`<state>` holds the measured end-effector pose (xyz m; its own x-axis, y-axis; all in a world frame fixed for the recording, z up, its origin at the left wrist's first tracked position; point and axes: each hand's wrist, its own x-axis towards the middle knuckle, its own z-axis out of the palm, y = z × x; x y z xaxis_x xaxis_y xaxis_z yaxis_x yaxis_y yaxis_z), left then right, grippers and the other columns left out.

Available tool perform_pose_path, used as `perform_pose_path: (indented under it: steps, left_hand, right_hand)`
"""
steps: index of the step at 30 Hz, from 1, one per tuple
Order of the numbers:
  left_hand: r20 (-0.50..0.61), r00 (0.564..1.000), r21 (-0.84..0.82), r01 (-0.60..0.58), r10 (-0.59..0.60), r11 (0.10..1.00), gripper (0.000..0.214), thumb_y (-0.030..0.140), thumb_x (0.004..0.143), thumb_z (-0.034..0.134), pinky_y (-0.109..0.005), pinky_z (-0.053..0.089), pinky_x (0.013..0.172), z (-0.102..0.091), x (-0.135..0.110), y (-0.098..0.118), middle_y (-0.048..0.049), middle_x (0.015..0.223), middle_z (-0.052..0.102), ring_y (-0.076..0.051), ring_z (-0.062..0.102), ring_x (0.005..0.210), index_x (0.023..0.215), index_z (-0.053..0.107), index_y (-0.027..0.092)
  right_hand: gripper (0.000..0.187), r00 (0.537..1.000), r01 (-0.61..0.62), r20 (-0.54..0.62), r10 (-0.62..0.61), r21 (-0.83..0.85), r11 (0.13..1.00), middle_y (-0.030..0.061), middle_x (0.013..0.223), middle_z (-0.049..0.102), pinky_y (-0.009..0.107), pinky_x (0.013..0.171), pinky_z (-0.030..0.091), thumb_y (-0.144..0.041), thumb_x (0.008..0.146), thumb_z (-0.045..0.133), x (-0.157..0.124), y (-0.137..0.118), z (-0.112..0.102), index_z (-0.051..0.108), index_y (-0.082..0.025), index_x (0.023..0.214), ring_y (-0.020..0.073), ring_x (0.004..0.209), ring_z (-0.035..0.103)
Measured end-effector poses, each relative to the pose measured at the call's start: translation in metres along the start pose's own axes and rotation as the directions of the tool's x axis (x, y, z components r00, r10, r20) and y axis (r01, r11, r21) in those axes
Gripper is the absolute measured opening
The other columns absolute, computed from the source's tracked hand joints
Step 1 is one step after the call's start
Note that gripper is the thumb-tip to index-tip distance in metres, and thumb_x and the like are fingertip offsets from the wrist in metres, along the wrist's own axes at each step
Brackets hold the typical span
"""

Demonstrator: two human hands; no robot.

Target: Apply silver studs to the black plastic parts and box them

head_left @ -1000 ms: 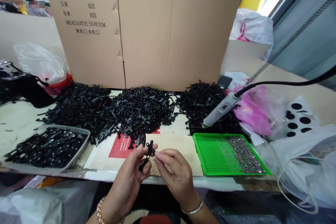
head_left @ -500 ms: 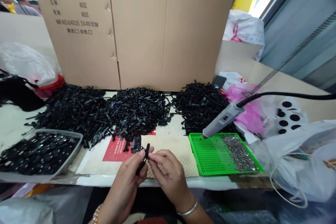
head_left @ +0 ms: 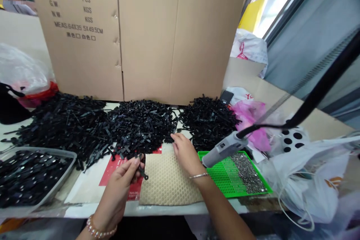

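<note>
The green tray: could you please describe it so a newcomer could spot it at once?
Below the big cardboard carton, find the beige honeycomb mat. Just right of it lies the bright green perforated tray, with small silver pieces heaped on its right side.

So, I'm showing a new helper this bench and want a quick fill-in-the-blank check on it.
The left hand pinches a ____ plastic part.
The right hand sits at the top edge of the beige mat, whose surface has a ____ pattern.
The green tray holds small silver pieces on its ____ side.

Missing words, in order: black; honeycomb; right.
</note>
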<state>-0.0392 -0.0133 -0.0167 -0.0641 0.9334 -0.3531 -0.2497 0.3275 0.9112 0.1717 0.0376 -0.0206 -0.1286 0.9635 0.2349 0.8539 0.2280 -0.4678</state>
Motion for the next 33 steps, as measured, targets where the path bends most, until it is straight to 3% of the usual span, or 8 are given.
perform_pose_path:
  steps: [3, 7, 14, 22, 26, 28, 30, 33]
  left_hand:
    - [0.030, 0.999, 0.032, 0.013, -0.014, 0.999, 0.043, 0.055, 0.057, 0.079, -0.022, 0.039, 0.056, -0.003, 0.005, -0.003, -0.0038, 0.066, 0.066, -0.013, 0.050, 0.059, 0.072, 0.074, 0.014]
    - [0.043, 0.996, 0.031, 0.080, -0.081, 0.996, 0.046, 0.055, 0.054, 0.081, -0.025, 0.045, 0.061, -0.005, 0.011, -0.009, -0.0058, 0.072, 0.071, -0.015, 0.056, 0.063, 0.075, 0.076, 0.015]
    - [0.136, 0.982, 0.043, 0.124, -0.129, 0.991, 0.042, 0.053, 0.057, 0.080, -0.029, 0.049, 0.075, -0.007, 0.022, -0.011, -0.0058, 0.075, 0.073, -0.021, 0.063, 0.079, 0.078, 0.076, 0.017]
    - [0.226, 0.965, 0.078, 0.120, -0.135, 0.990, 0.041, 0.056, 0.062, 0.076, -0.023, 0.046, 0.059, -0.003, 0.022, -0.006, -0.0055, 0.073, 0.071, -0.016, 0.057, 0.066, 0.075, 0.076, 0.017]
    - [0.220, 0.962, 0.066, 0.152, -0.163, 0.986, 0.044, 0.057, 0.058, 0.078, -0.024, 0.046, 0.054, -0.004, 0.018, -0.005, -0.0075, 0.073, 0.072, -0.017, 0.059, 0.065, 0.076, 0.076, 0.016]
    - [0.185, 0.967, 0.052, 0.167, -0.173, 0.985, 0.042, 0.054, 0.059, 0.079, -0.024, 0.048, 0.055, -0.004, 0.014, -0.003, -0.0086, 0.078, 0.074, -0.018, 0.063, 0.068, 0.080, 0.077, 0.017]
    - [0.140, 0.974, 0.025, 0.175, -0.177, 0.984, 0.039, 0.051, 0.060, 0.079, -0.025, 0.050, 0.057, -0.002, 0.008, 0.002, -0.0100, 0.086, 0.075, -0.022, 0.067, 0.078, 0.083, 0.078, 0.018]
    - [0.133, 0.978, -0.006, 0.163, -0.160, 0.987, 0.038, 0.048, 0.060, 0.080, -0.027, 0.053, 0.063, 0.002, -0.002, 0.013, -0.0110, 0.094, 0.075, -0.027, 0.066, 0.093, 0.084, 0.078, 0.019]
  right_hand:
    - [0.042, 0.979, -0.062, 0.167, 0.117, -0.301, 0.951, 0.0143, 0.122, 0.058, 0.033, 0.096, 0.046, -0.003, 0.090, 0.037, 0.025, 0.007, 0.004, 0.056, -0.014, 0.126, 0.0214, 0.115, 0.054]
    - [0.037, 0.949, -0.065, 0.250, 0.195, -0.451, 0.890, 0.0142, 0.114, 0.060, 0.033, 0.083, 0.049, -0.003, 0.090, 0.036, 0.039, 0.008, 0.010, 0.062, -0.017, 0.112, 0.0236, 0.104, 0.058]
    - [0.032, 0.925, -0.025, 0.323, 0.201, -0.475, 0.880, 0.0114, 0.110, 0.061, 0.029, 0.081, 0.046, -0.007, 0.091, 0.038, 0.056, 0.019, 0.010, 0.061, -0.018, 0.109, 0.0214, 0.100, 0.059]
    - [0.028, 0.917, 0.051, 0.384, 0.107, -0.377, 0.925, 0.0111, 0.110, 0.061, 0.027, 0.088, 0.043, -0.007, 0.087, 0.042, 0.064, 0.032, 0.009, 0.060, -0.016, 0.107, 0.0194, 0.103, 0.056]
    - [0.028, 0.944, 0.026, 0.322, 0.076, -0.302, 0.953, 0.0112, 0.105, 0.061, 0.029, 0.088, 0.043, -0.005, 0.083, 0.044, 0.065, 0.040, 0.007, 0.058, -0.014, 0.105, 0.0188, 0.099, 0.057]
    - [0.033, 0.961, -0.043, 0.260, 0.091, -0.185, 0.982, 0.0084, 0.099, 0.060, 0.029, 0.083, 0.046, -0.006, 0.083, 0.044, 0.062, 0.036, 0.004, 0.051, -0.013, 0.114, 0.0157, 0.089, 0.059]
    - [0.041, 0.966, -0.171, 0.224, 0.128, 0.185, 0.968, 0.0029, 0.092, 0.058, 0.027, 0.076, 0.049, -0.011, 0.083, 0.048, 0.052, 0.024, -0.001, 0.041, -0.016, 0.123, 0.0118, 0.076, 0.060]
    - [0.048, 0.946, -0.314, 0.302, 0.118, 0.765, 0.562, -0.0028, 0.087, 0.055, 0.025, 0.070, 0.051, -0.022, 0.077, 0.062, 0.023, -0.007, -0.006, 0.043, -0.022, 0.122, 0.0093, 0.069, 0.060]
